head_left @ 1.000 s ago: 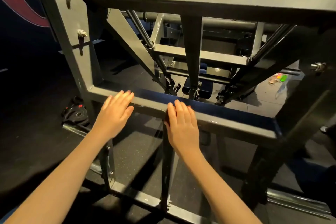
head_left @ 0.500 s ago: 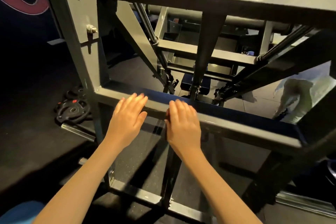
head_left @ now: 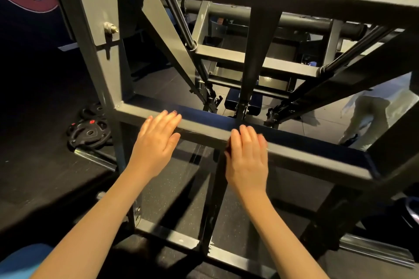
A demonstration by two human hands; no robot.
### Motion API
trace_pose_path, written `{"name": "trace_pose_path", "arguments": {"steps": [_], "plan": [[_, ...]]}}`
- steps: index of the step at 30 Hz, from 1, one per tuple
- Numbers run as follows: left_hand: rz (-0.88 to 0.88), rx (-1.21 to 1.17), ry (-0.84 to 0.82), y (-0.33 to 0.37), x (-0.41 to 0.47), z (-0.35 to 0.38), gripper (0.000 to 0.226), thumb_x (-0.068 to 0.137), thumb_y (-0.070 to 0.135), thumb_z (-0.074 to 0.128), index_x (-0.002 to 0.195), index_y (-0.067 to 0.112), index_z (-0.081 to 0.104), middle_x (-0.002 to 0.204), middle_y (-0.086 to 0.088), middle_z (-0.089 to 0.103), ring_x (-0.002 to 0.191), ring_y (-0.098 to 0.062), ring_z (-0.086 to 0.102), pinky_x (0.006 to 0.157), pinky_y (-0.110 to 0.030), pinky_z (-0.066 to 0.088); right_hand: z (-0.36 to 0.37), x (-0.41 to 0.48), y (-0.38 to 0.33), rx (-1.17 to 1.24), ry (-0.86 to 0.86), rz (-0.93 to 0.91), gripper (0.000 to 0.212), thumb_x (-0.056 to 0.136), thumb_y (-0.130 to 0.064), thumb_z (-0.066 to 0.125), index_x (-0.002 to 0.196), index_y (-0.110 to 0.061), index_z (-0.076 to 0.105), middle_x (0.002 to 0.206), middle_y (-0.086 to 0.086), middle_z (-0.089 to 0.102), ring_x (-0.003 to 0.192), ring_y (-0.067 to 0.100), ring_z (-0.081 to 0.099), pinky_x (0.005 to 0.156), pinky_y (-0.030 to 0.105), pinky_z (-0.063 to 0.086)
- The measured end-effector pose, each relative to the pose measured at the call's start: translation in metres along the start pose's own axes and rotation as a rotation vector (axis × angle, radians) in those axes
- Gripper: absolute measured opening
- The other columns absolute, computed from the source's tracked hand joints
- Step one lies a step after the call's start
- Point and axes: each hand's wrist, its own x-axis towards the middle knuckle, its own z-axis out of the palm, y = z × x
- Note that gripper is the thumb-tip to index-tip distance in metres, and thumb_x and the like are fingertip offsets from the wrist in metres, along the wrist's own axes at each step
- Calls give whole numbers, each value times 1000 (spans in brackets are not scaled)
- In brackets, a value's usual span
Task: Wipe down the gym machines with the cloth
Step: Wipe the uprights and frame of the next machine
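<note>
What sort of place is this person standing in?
Most likely a gym. A heavy grey steel machine frame with bolted beams fills the view, black weight plates lie beside it, and the floor looks like dark speckled rubber matting.

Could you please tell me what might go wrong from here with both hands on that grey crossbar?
No cloth shows under the left hand or right hand, so bare palms may smear the crossbar rather than clean it. Reaching past the bar could bring a hand towards the linkage behind it, a possible pinch point. The weight plates on the floor to the left could trip a sidestep.
</note>
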Motion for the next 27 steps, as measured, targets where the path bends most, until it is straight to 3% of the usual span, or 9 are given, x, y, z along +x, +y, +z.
{"name": "trace_pose_path", "arguments": {"steps": [4,9,14,19,21,24,27], "plan": [[-25,-32,13,3,-1,0,64,96,46,15,147,16,40,153,-1,38,146,-18,23,121,-40,7,-12,-6,19,-100,-53,-144,51,92,-24,61,137,-8,47,143,17,48,136,34,39,117,46,18],[-47,-24,13,5,-1,3,61,97,45,18,148,17,38,154,0,37,147,-17,21,120,-38,5,-36,-42,82,-187,-44,-106,67,80,-14,75,139,-6,44,147,20,40,138,36,34,116,51,23],[-56,-12,20,6,-1,4,55,99,38,24,148,17,38,154,0,37,147,-17,21,120,-38,5,-11,-14,35,-107,-32,-162,75,78,-14,78,140,-6,38,147,18,40,139,34,33,118,49,19],[-58,-4,15,5,0,4,54,99,37,24,148,17,37,155,-1,35,147,-17,20,120,-37,4,-9,-1,28,71,32,-295,59,83,-13,75,133,-6,46,137,20,52,132,34,44,116,45,23],[-61,-7,16,5,0,4,55,99,37,24,148,17,37,155,-1,35,147,-17,20,120,-37,4,-21,-19,64,20,84,-360,51,85,-10,71,132,-5,49,136,20,53,131,34,44,115,47,27],[-66,-18,33,7,-1,6,54,99,36,26,148,16,38,154,-1,36,147,-17,20,120,-36,3,-36,-52,119,-105,55,-479,58,77,-2,76,129,-6,50,141,19,46,131,36,42,108,55,37],[-67,-30,45,8,-1,6,53,99,36,27,147,16,38,154,-1,36,147,-18,20,120,-37,3,-33,-49,122,-126,25,-551,58,73,-3,78,125,-6,52,135,18,55,129,35,45,106,53,39]]}}
